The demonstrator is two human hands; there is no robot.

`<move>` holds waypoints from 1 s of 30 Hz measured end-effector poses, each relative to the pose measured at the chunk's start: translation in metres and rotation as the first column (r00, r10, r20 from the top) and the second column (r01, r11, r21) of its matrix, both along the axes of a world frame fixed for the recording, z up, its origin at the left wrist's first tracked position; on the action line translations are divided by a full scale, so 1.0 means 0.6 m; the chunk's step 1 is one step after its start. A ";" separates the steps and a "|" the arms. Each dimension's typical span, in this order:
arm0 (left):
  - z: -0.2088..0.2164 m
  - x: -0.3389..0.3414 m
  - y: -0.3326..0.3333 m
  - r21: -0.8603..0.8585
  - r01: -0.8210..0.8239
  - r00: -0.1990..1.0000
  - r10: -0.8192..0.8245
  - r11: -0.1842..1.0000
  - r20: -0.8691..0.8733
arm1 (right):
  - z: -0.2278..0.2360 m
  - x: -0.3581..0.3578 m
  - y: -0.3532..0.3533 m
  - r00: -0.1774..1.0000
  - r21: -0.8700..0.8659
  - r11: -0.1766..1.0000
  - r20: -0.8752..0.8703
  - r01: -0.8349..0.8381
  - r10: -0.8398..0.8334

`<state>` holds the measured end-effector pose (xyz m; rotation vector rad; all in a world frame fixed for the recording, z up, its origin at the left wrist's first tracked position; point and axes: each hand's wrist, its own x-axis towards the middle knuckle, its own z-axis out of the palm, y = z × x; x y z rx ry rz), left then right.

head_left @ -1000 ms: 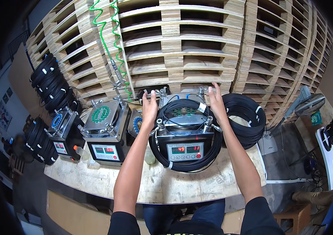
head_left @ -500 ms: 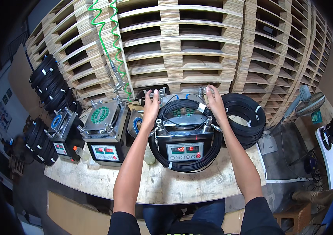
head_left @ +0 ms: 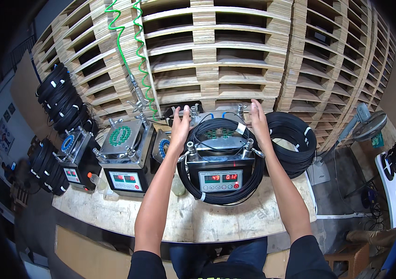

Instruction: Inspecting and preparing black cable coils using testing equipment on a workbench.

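Note:
My left hand (head_left: 180, 128) is held up at the left side of a metal polishing machine (head_left: 220, 179), thumb and fingers apart and nothing in it. On the right side, my right hand (head_left: 260, 124) is raised beside a rear clamp post (head_left: 240, 110), its fingers stretched out and empty. Part of each hand's fingers is hidden from this angle. A coil of black cable (head_left: 256, 186) hangs around the machine's front, with a smaller loop (head_left: 221, 122) lying over its top and a white tag on it. Lit red digits show on the front panel (head_left: 221, 180).
A second polishing machine (head_left: 126, 158) and a smaller one (head_left: 71, 158) stand to the left, near an orange-capped bottle (head_left: 96, 180). Black cable coils (head_left: 295, 142) lie at right; more are stacked far left. Wooden pallets (head_left: 216, 60) rise behind the wooden table (head_left: 235, 223).
My right hand has shifted slightly right, away from the rear clamp post. The left hand stays about where it was. The digits on the middle machine's panel have changed.

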<state>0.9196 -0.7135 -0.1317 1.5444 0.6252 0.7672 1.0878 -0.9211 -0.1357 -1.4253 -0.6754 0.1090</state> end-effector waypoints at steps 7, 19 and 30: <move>-0.007 0.009 0.000 0.081 -0.018 1.000 0.017 0.997 0.016 | -0.006 0.011 -0.004 0.998 -0.024 0.998 0.020 0.062 -0.061; 0.007 -0.005 -0.010 -0.007 -0.052 0.998 0.052 0.999 0.027 | -0.002 0.002 -0.004 0.999 -0.037 0.999 -0.037 -0.027 0.026; -0.010 0.005 0.006 0.043 -0.051 0.997 0.049 0.998 0.059 | -0.006 0.013 -0.002 0.996 -0.024 0.997 -0.048 0.078 -0.080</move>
